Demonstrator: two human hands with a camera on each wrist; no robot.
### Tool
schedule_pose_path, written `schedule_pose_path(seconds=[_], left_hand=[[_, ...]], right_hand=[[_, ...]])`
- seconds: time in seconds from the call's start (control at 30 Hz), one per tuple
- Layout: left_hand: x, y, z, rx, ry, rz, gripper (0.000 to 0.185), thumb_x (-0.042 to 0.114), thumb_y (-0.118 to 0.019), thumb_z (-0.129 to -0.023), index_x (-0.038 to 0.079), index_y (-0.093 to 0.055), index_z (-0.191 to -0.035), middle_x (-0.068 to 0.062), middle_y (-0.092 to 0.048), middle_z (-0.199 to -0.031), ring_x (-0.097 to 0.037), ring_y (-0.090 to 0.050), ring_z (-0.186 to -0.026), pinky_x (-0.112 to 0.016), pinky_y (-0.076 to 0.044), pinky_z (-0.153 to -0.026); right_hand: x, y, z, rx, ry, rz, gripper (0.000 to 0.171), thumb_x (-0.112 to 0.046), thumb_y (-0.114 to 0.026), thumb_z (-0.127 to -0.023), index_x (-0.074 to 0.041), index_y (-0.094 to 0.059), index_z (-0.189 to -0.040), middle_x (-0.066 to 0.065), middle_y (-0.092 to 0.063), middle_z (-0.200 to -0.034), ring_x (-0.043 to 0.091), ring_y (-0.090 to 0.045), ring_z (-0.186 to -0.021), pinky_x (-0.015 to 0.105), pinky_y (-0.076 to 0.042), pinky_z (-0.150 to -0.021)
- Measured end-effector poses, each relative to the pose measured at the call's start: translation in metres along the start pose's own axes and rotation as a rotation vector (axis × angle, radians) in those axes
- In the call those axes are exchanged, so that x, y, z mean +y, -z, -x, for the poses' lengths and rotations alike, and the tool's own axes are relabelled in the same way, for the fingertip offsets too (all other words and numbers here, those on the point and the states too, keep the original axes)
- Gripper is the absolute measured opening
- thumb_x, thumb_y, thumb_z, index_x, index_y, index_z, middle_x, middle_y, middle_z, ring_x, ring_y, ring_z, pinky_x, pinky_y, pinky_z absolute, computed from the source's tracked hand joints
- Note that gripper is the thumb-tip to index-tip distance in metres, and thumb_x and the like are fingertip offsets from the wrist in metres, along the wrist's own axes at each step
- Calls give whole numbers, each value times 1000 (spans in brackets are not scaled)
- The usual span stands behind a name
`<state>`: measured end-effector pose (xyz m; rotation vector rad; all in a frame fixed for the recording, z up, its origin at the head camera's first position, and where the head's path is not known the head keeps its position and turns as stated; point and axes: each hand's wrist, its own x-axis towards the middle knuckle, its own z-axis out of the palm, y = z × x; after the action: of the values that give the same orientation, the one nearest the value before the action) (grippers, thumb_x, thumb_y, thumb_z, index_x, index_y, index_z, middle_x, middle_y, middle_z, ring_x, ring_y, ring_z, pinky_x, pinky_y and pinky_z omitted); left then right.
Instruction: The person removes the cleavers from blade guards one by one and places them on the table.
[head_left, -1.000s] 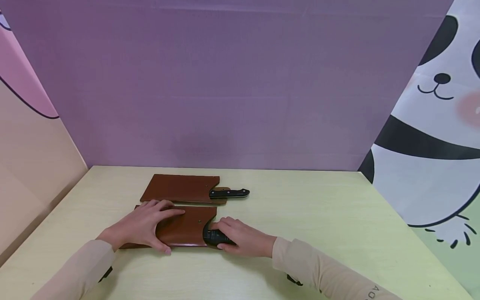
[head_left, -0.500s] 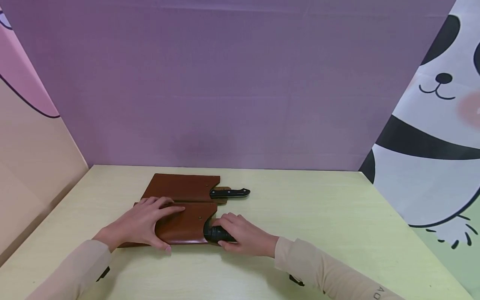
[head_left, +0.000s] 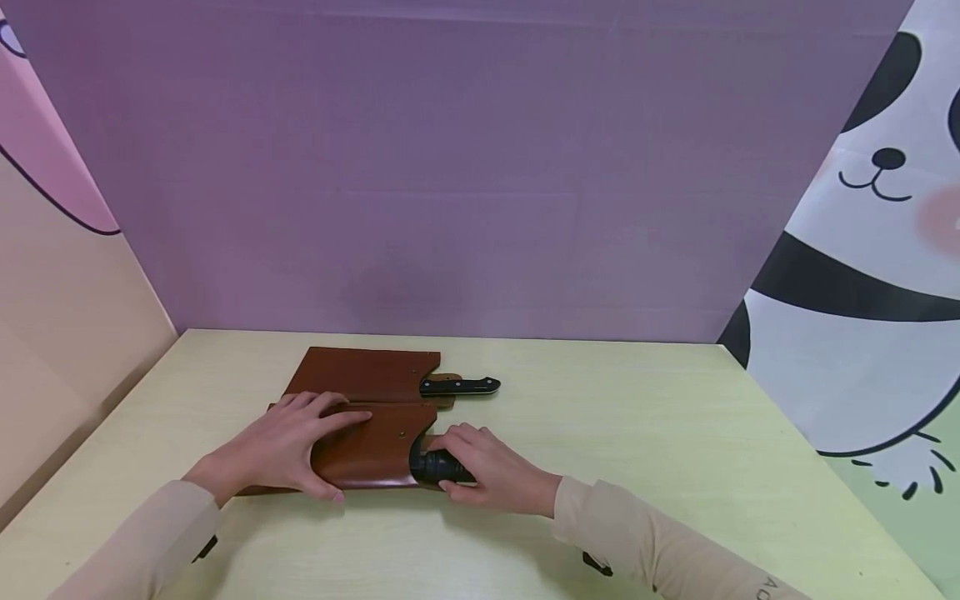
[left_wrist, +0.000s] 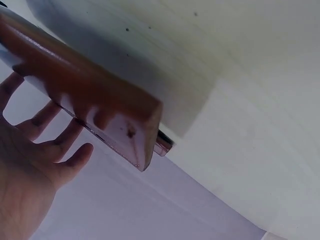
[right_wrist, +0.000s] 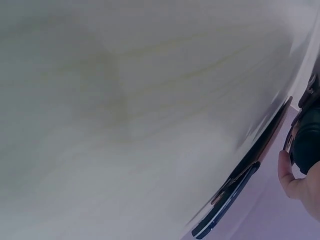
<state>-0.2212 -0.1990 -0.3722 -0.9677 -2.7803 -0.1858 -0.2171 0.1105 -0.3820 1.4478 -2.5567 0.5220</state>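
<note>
A brown leather sheath (head_left: 367, 450) lies on the near left part of the table and bulges upward. My left hand (head_left: 281, 446) rests spread across its left half, thumb at the near edge and fingers toward the far edge. In the left wrist view, fingers (left_wrist: 65, 140) touch the sheath (left_wrist: 75, 75). A black ribbed cylindrical thing (head_left: 435, 468) sticks out of the sheath's right mouth, and my right hand (head_left: 495, 471) grips its outer end. Its inner part is hidden in the leather. The right wrist view shows only its dark rounded end (right_wrist: 307, 142) beside my thumb.
Just behind lies a second brown leather sheath (head_left: 367, 375). A black riveted knife handle (head_left: 468, 387) extends from its right end. Pale table surface (head_left: 637, 417) stretches to the right, and a purple backdrop (head_left: 450, 167) stands at the table's far edge.
The near sheath's far edge has risen or shifted away, closing the gap to the second sheath. My right hand has moved slightly right with the black cylindrical thing. The left hand has barely moved.
</note>
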Motion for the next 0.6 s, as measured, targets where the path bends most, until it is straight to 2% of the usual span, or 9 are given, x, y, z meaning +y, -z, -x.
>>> schedule_pose_path(seconds=[0.23, 0.6], left_hand=[[4, 1, 1, 3, 4, -1, 97, 78, -64, -53, 32, -43, -135, -5, -45, -131, -26, -44, -115, -53, -38, -91], [8, 4, 0, 16, 2, -21, 97, 77, -65, -53, 33, -42, -136, -5, -44, -131, -27, -44, -116, -55, -37, -91]], right_hand=[[-2, 2, 1, -12, -17, -13, 33, -23, -62, -84, -15, -51, -115, -3, -56, -105, 8, -48, -98, 24, -42, -80], [-2, 4, 5, 42, 13, 6, 33, -21, -63, -83, -13, -52, -113, -3, -56, -104, 9, -49, -98, 25, -42, -78]])
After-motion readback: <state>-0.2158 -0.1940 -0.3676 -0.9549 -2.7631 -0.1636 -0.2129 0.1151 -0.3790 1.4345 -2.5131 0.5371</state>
